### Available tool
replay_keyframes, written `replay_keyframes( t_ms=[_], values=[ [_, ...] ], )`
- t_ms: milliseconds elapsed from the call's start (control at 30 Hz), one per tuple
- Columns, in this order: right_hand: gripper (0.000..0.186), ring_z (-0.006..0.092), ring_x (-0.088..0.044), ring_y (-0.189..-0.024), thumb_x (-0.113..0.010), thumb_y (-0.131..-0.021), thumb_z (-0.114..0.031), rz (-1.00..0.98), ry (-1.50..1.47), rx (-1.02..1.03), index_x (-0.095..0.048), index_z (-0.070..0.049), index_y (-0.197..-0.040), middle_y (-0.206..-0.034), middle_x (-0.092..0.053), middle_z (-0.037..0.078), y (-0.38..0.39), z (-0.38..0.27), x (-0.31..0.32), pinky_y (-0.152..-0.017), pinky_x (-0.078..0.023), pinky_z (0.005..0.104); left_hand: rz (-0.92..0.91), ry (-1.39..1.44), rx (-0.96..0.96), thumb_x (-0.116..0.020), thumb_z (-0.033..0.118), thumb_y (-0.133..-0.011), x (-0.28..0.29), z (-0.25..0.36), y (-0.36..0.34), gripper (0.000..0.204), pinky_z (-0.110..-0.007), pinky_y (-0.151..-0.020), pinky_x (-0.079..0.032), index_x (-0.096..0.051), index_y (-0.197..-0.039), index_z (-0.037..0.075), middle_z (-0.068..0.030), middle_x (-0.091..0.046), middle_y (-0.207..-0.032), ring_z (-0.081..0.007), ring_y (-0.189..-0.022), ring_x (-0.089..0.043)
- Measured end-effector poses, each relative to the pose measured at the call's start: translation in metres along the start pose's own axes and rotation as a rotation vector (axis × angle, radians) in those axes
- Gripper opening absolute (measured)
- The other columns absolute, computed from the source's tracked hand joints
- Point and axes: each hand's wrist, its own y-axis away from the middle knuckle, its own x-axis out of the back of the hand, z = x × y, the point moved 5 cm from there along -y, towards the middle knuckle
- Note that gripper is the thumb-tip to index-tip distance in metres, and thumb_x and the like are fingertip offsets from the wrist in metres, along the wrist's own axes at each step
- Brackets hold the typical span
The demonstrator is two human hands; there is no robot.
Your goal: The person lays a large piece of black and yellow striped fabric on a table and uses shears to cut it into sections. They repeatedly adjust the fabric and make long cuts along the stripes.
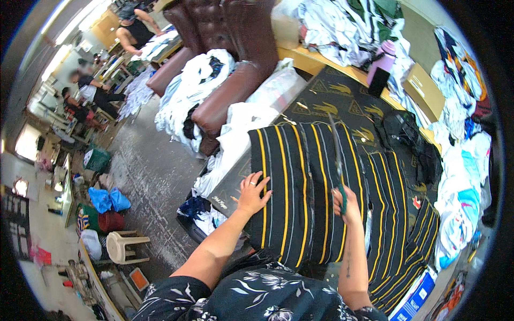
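Note:
Black fabric with yellow and grey stripes [292,203] lies spread over a dark printed table cover [326,96]. My left hand [252,193] rests flat on the cloth's left edge, its fingers spread. In my right hand [348,206] is a pair of scissors [339,166], gripped by the green handles, with the long blades pointing away from me over the cloth. The blades look close together; whether they touch the fabric I cannot tell. More striped fabric [383,208] lies to the right in overlapping, rumpled pieces.
A brown armchair [214,101] heaped with white cloth stands beyond the table. At the far right of the table are a pink bottle [384,56], a cardboard box [423,91] and black mesh cloth [404,134]. A plastic stool [127,247] stands left; people work far left.

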Motion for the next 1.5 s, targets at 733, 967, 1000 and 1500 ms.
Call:
replay_keyframes(
  t_ms=[733,967,1000,1500],
  values=[
    [0.047,0.0452,-0.059,-0.067,-0.077,-0.082,-0.038,0.738,1.038,0.234,-0.058,0.005,-0.084,-0.069,-0.062,0.024,0.116,0.055,0.093,-0.061,-0.044,0.0481,0.19,-0.175,0.26,-0.067,0.042,-0.082,0.019,-0.036,0.044,0.054,-0.054,-0.111,-0.026,-0.057,-0.133,0.024,-0.0154,-0.04,-0.148,-0.0442,-0.135,-0.032],
    [0.052,0.0431,-0.064,-0.074,-0.077,-0.078,-0.046,0.824,1.159,0.116,-0.062,0.002,-0.091,-0.075,-0.066,0.022,0.116,0.072,0.097,-0.066,-0.046,0.0487,0.154,-0.176,0.281,-0.068,0.039,-0.082,0.021,-0.033,0.039,0.052,-0.053,-0.112,-0.024,-0.057,-0.131,0.027,-0.013,-0.04,-0.149,-0.0416,-0.136,-0.032],
    [0.053,0.0434,-0.064,-0.075,-0.076,-0.078,-0.047,0.839,1.187,0.128,-0.062,0.002,-0.092,-0.076,-0.066,0.023,0.115,0.072,0.098,-0.066,-0.047,0.0494,0.145,-0.18,0.285,-0.068,0.039,-0.082,0.021,-0.033,0.038,0.052,-0.053,-0.112,-0.024,-0.057,-0.131,0.027,-0.013,-0.04,-0.149,-0.0415,-0.136,-0.032],
    [0.045,0.0448,-0.063,-0.073,-0.079,-0.076,-0.042,0.847,1.028,0.111,-0.059,-0.002,-0.084,-0.072,-0.065,0.022,0.114,0.072,0.102,-0.065,-0.046,0.0514,0.138,-0.197,0.304,-0.069,0.036,-0.081,0.017,-0.034,0.039,0.053,-0.054,-0.113,-0.023,-0.056,-0.131,0.027,-0.0116,-0.04,-0.149,-0.04,-0.137,-0.031]
  ],
)
